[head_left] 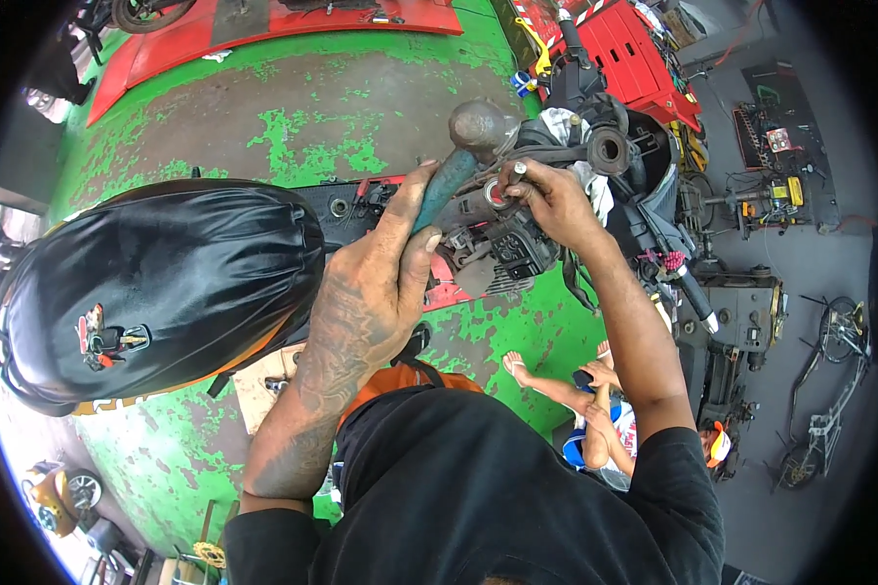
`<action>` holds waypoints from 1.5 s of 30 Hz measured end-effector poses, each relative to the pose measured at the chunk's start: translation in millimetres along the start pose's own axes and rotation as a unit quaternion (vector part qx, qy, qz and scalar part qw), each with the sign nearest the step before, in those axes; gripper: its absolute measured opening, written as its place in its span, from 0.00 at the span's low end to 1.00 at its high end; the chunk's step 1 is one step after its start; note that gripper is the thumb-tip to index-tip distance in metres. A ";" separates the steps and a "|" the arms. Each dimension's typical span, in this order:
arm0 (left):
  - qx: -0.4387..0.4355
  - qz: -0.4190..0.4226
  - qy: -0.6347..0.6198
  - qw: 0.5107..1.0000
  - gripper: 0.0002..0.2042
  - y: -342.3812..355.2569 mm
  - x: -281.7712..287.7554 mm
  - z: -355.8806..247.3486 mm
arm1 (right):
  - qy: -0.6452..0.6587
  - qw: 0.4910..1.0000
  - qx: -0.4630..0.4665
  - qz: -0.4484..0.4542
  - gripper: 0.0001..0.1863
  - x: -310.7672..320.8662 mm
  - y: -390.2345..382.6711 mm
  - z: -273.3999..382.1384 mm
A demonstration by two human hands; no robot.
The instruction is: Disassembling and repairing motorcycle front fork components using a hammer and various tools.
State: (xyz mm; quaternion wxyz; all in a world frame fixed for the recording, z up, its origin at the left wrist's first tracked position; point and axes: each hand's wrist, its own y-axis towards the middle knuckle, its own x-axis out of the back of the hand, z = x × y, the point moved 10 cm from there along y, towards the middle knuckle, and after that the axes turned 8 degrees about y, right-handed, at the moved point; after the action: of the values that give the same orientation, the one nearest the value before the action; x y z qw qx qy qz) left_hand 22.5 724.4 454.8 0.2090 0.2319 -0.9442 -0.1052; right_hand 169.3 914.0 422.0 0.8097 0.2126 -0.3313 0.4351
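Green floor [354, 158]; hands [366, 273] [562, 202] curled round hammer [454, 173], rod [519, 170].

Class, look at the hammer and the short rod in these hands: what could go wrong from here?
1. The left hand grips a hammer; an off-centre blow might hit the right hand, whose bare fingers hold the rod.
2. The rod might slip and mark the motorcycle parts around it.
3. Another person is nearby, legs bare; a flying chip might reach them.
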 end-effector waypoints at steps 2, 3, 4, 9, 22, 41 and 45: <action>0.006 -0.002 -0.005 1.000 0.26 1.7 0.9 -0.7 | -0.015 1.000 0.002 0.006 0.05 -1.4 -0.3 -2.5; 0.020 0.012 0.002 1.000 0.26 3.1 0.1 0.0 | -0.015 1.000 0.002 0.006 0.05 -0.9 -0.5 -2.2; 0.033 0.026 0.008 0.999 0.26 3.9 -1.4 1.5 | -0.014 1.000 -0.011 0.018 0.05 -2.5 -0.7 -3.6; 0.038 0.022 0.018 0.999 0.25 5.5 -2.8 4.9 | -0.019 0.998 -0.025 0.047 0.05 -7.8 1.3 -3.5; -0.008 0.011 -0.001 1.000 0.26 8.0 -6.0 -11.4 | 0.010 0.998 -0.030 0.051 0.05 -8.4 3.6 -2.7; 0.056 0.006 0.064 0.996 0.24 15.0 10.6 1.8 | 0.028 0.999 0.007 0.036 0.07 -5.0 6.6 -2.1; -0.003 -0.070 0.020 0.997 0.23 8.5 35.2 -11.2 | -0.001 0.999 -0.006 0.031 0.06 -4.9 8.5 -3.9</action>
State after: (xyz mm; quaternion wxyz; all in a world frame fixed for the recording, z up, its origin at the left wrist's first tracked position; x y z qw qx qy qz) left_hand -4.3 713.7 479.5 0.2204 0.2990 -0.9209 -0.1182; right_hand 161.5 918.2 416.2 0.7966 0.1978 -0.3409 0.4583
